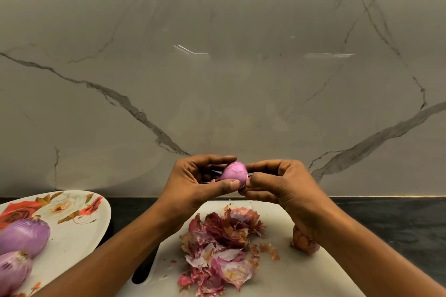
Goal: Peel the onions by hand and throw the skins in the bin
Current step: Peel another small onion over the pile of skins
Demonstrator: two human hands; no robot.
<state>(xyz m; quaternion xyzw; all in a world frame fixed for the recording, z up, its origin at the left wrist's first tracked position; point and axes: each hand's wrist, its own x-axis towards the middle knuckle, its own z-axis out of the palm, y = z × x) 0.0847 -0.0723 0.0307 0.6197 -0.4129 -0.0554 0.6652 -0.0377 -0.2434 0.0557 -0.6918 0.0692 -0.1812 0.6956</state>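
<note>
Both hands were held up together above the board. I noted the left hand (pixel 190 181) curled round a small, smooth pink-purple onion (pixel 233 171), thumb under it and fingers over the top. The right hand (pixel 284 183) pinched the same onion at its right end between thumb and fingertips. The onion sat in the air between the two hands, almost bare; I could not tell whether a scrap of skin was still on the pinched end.

Below the hands lay a white plastic cutting board (pixel 309 275) on the black surface (pixel 391 224). A loose heap of dry reddish-purple onion skins (pixel 222 246) lay on the middle of the board. An unpeeled brown-skinned onion (pixel 304 242) lay on the board to the right of the heap, partly hidden by the right wrist.

To the left, an oval white plate with a red floral print (pixel 96 222) rested on the surface, just beside the board. Two larger peeled purple onions (pixel 24 236) lay on it, touching. A grey veined marble wall (pixel 217 67) stood behind.
</note>
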